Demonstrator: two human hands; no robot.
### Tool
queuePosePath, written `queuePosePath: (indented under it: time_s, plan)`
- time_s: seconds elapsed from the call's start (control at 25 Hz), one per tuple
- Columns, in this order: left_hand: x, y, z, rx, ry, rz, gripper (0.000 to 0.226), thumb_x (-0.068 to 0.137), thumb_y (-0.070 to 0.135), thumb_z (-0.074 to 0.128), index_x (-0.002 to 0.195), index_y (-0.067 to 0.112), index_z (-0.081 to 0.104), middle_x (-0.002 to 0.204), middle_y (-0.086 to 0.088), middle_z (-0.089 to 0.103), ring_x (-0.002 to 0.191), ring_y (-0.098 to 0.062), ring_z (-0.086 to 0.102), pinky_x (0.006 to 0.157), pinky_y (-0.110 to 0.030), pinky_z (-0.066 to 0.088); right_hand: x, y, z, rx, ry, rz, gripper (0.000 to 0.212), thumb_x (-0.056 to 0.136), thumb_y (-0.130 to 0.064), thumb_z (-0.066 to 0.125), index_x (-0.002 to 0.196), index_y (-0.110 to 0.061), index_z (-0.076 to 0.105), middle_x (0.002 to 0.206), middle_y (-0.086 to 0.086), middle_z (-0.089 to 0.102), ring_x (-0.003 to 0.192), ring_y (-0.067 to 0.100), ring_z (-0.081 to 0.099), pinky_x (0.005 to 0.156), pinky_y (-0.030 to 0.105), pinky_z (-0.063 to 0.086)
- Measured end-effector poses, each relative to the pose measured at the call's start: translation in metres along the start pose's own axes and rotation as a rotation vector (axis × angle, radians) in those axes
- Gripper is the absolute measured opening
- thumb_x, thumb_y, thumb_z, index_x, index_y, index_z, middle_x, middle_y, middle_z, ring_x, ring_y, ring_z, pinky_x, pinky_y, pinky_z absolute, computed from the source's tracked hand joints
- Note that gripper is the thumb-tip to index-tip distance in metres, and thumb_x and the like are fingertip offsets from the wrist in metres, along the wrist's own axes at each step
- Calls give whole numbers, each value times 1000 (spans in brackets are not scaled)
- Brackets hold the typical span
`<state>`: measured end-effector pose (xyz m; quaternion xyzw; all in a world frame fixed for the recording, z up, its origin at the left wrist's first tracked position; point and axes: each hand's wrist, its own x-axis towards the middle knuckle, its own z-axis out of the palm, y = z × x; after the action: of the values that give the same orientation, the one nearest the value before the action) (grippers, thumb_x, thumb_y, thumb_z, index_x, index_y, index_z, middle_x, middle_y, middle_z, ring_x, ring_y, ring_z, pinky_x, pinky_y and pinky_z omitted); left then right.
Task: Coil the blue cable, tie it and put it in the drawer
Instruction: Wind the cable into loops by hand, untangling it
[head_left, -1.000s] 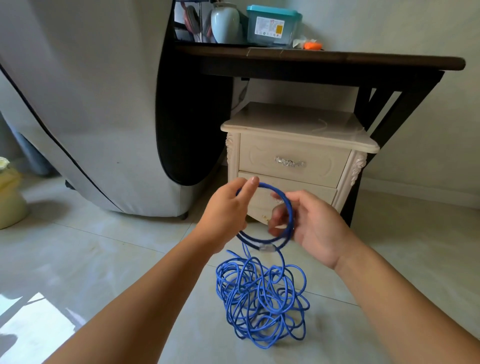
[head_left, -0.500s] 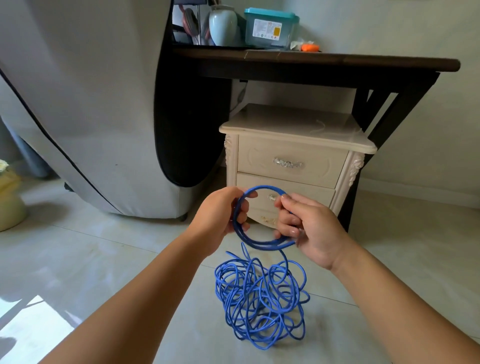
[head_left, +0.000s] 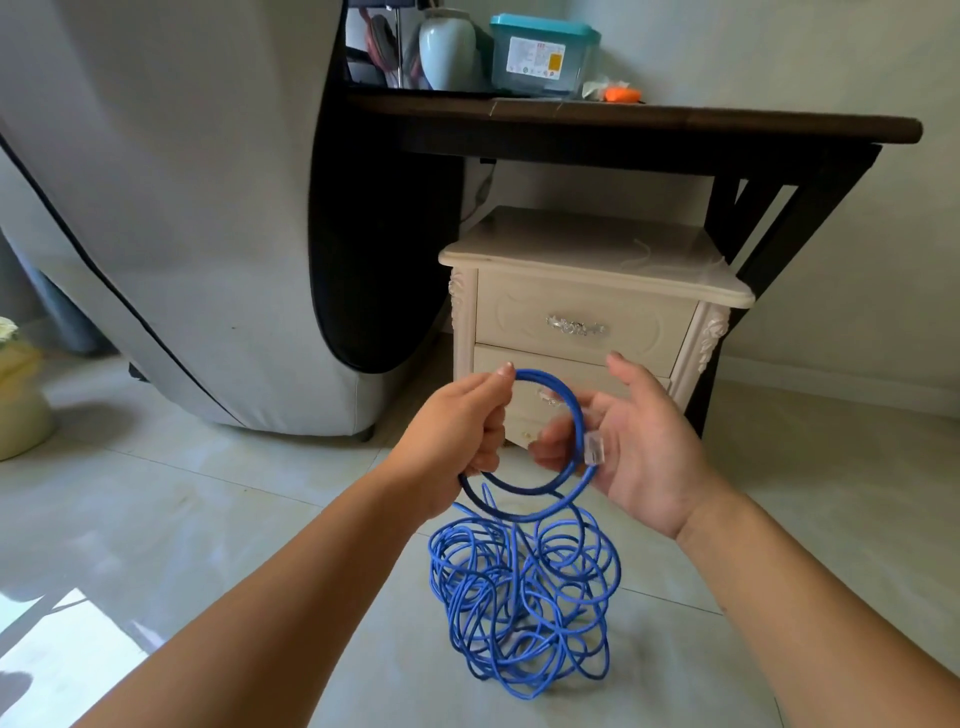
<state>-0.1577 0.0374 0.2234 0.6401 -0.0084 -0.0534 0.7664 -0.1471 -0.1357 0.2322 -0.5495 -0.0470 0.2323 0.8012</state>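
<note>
Right hand (head_left: 644, 447) has released its pinch, now open behind the plug (head_left: 595, 450); left hand (head_left: 462, 431) alone grips the first loop of the blue cable (head_left: 519, 592). Bulk remains tangled: coiling barely begun.

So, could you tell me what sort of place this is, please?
Probably a room in a home, perhaps a bedroom: a cream carved bedside cabinet stands on a pale tiled floor, partly under a dark wooden table holding a pale ceramic jar and a teal-lidded plastic box.

Blue cable (head_left: 522, 597), cream nightstand (head_left: 587, 312) (teal-lidded box (head_left: 540, 57) above).
</note>
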Motion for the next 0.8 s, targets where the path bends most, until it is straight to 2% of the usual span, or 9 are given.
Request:
queuePosePath:
  time_s: [0.08, 0.16, 0.24, 0.32, 0.4, 0.52, 0.68, 0.8]
  plan:
    - [1, 1, -2, -124, 61, -12, 43, 103, 36, 48, 64, 21, 38, 59, 5, 23, 49, -10, 16, 39, -19, 20, -1, 6, -1, -74, -61, 29, 70, 82, -63, 45, 112, -2, 62, 81, 22, 70, 84, 35, 69, 86, 42, 51]
    - [0, 3, -2, -249, 126, -47, 43, 103, 37, 49, 65, 20, 38, 57, 6, 24, 48, -9, 17, 38, -19, 19, 0, 11, -3, -68, -140, 22, 74, 76, -65, 59, 118, -4, 61, 97, 22, 71, 98, 33, 69, 94, 42, 48]
    - [-1, 5, -1, -366, 186, -82, 43, 102, 36, 51, 65, 19, 40, 56, 6, 25, 45, -8, 18, 36, -19, 20, 0, 12, -8, -52, -245, 5, 83, 62, -53, 81, 127, -7, 58, 114, 21, 69, 108, 32, 66, 100, 43, 48]
    - [-2, 5, 1, -422, 232, -96, 42, 101, 37, 52, 65, 18, 41, 54, 6, 25, 44, -8, 18, 35, -19, 21, 0, 13, -10, -38, -283, -29, 83, 59, -35, 89, 130, -7, 56, 122, 21, 67, 112, 33, 65, 101, 42, 48]
    - [-2, 5, 2, -437, 250, -93, 41, 101, 37, 52, 66, 18, 42, 54, 6, 25, 44, -8, 18, 35, -19, 21, 2, 16, -7, -8, -214, -72, 64, 68, -25, 84, 125, -6, 59, 116, 20, 69, 105, 31, 69, 96, 39, 52]
    - [-3, 5, 3, -423, 209, -76, 41, 102, 36, 50, 67, 18, 41, 54, 5, 23, 46, -9, 17, 37, -19, 22, 1, 18, 1, -11, -63, -132, 31, 84, -21, 60, 112, -6, 63, 92, 16, 74, 83, 27, 72, 81, 35, 56]
    - [-4, 4, 2, -421, 126, -91, 36, 102, 33, 50, 70, 16, 47, 58, 4, 24, 48, -10, 21, 40, -19, 28, -2, 18, 9, -68, 45, -190, 19, 99, -12, 47, 110, -5, 60, 64, 5, 63, 69, 23, 70, 76, 35, 52]
    - [-8, 7, 0, -309, 43, -77, 28, 101, 25, 46, 80, 10, 56, 61, 2, 34, 50, -11, 28, 45, -21, 34, -2, 19, 11, -219, 173, -216, 22, 104, -12, 41, 113, -6, 60, 59, -1, 53, 57, 15, 63, 65, 30, 53]
